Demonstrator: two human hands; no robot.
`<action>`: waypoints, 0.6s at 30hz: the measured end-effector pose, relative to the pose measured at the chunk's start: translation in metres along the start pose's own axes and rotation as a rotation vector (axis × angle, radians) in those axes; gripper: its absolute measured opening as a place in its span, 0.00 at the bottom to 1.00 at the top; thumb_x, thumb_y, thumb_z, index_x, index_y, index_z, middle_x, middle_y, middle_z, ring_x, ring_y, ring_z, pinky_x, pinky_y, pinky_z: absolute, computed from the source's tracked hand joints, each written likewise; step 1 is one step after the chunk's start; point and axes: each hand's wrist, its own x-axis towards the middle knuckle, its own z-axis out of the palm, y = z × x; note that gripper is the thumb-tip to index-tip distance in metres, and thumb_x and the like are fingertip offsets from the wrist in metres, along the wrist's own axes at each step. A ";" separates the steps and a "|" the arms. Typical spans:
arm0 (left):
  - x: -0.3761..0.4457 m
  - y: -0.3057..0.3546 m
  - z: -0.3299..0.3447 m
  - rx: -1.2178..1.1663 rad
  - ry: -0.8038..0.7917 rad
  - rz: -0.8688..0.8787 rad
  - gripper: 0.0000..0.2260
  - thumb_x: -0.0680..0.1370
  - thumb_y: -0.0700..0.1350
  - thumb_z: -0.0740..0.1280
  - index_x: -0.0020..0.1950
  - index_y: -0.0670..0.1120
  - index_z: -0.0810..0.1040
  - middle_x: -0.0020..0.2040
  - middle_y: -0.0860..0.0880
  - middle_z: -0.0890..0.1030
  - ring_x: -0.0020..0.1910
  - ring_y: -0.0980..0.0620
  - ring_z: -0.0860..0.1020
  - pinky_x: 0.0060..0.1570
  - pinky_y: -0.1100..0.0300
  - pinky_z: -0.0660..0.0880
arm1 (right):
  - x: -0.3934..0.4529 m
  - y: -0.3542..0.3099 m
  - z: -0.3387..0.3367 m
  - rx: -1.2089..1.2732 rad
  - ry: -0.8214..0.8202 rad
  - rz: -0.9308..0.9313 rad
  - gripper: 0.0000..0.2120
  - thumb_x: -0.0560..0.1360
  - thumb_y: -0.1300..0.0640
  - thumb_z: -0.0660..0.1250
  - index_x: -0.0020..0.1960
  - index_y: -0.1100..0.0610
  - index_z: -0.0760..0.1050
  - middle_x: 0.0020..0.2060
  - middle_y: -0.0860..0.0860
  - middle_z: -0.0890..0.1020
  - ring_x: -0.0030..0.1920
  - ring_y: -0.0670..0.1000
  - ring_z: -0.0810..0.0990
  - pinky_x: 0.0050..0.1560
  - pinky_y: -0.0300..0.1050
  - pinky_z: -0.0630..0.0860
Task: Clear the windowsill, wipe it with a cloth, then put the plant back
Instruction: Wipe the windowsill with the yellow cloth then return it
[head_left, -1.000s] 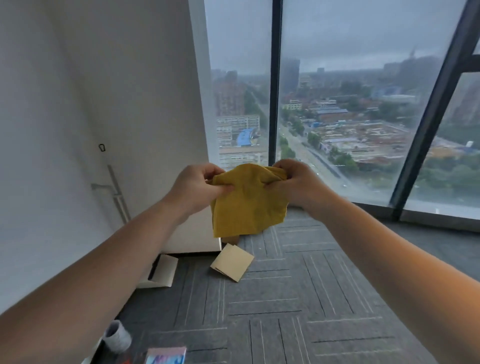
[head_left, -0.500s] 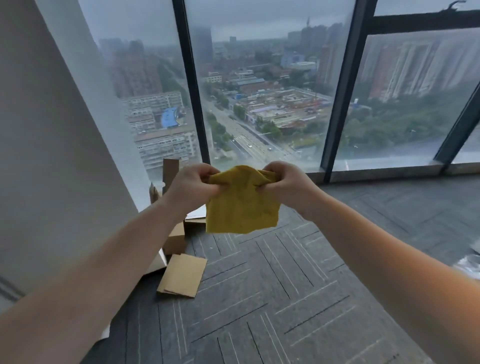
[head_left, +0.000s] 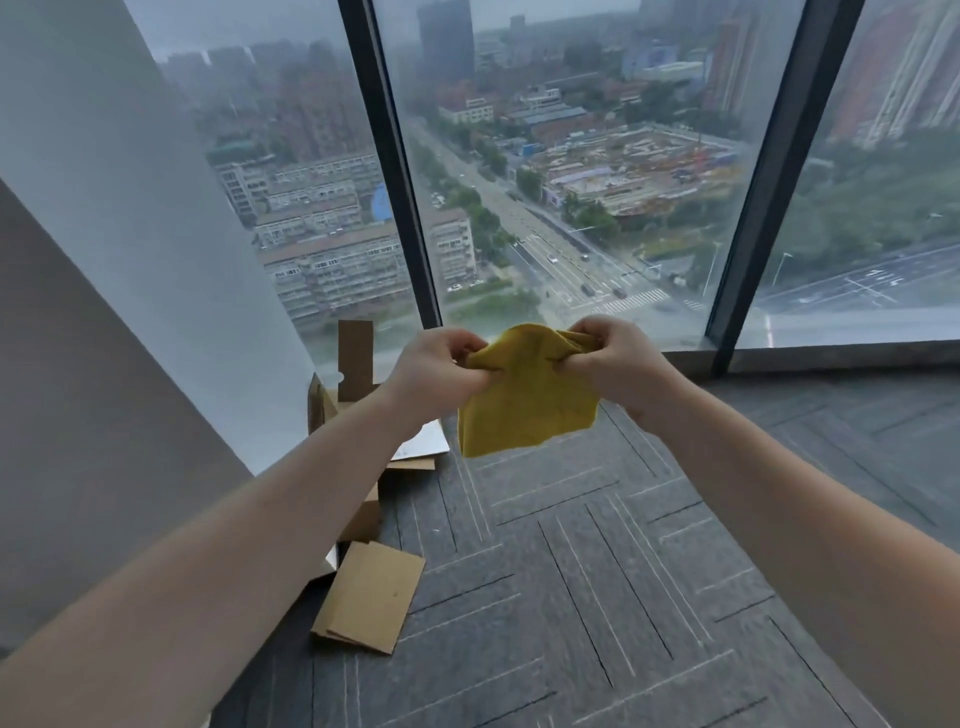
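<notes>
A yellow cloth (head_left: 524, 410) hangs in the air in front of me, bunched along its top edge. My left hand (head_left: 436, 366) pinches its left top corner and my right hand (head_left: 613, 364) pinches its right top corner. Both arms are stretched out toward the tall window. The low grey windowsill (head_left: 841, 358) runs along the foot of the glass at the right, just beyond my right hand. No plant is in view.
Cardboard pieces lie on the grey carpet at the left: a flat folded piece (head_left: 371, 603) near me and an opened box (head_left: 353, 384) against the white wall (head_left: 130, 234). Dark window frames (head_left: 395, 171) divide the glass. Carpet stretches to the right.
The view has swung right and toward the window. The white wall now fills less of the left side. Both hands keep the same hold on the cloth.
</notes>
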 end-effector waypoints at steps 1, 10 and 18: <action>0.017 -0.004 0.001 0.005 -0.001 -0.010 0.07 0.72 0.40 0.72 0.49 0.44 0.82 0.38 0.50 0.77 0.35 0.57 0.73 0.31 0.74 0.71 | 0.016 0.003 0.000 -0.009 0.001 0.003 0.06 0.70 0.67 0.66 0.46 0.59 0.78 0.37 0.53 0.76 0.40 0.51 0.74 0.42 0.47 0.74; 0.204 -0.058 0.019 0.028 -0.099 0.011 0.05 0.71 0.38 0.71 0.45 0.45 0.81 0.38 0.47 0.78 0.39 0.52 0.75 0.44 0.57 0.77 | 0.174 0.034 -0.002 -0.144 0.057 0.062 0.07 0.71 0.66 0.65 0.48 0.61 0.78 0.36 0.52 0.75 0.39 0.50 0.73 0.40 0.46 0.73; 0.385 -0.085 0.023 0.040 -0.222 0.079 0.05 0.71 0.38 0.70 0.44 0.47 0.80 0.39 0.51 0.79 0.38 0.55 0.75 0.39 0.64 0.75 | 0.329 0.041 -0.012 -0.355 0.135 0.138 0.06 0.73 0.65 0.64 0.48 0.61 0.78 0.35 0.51 0.76 0.37 0.48 0.73 0.36 0.41 0.72</action>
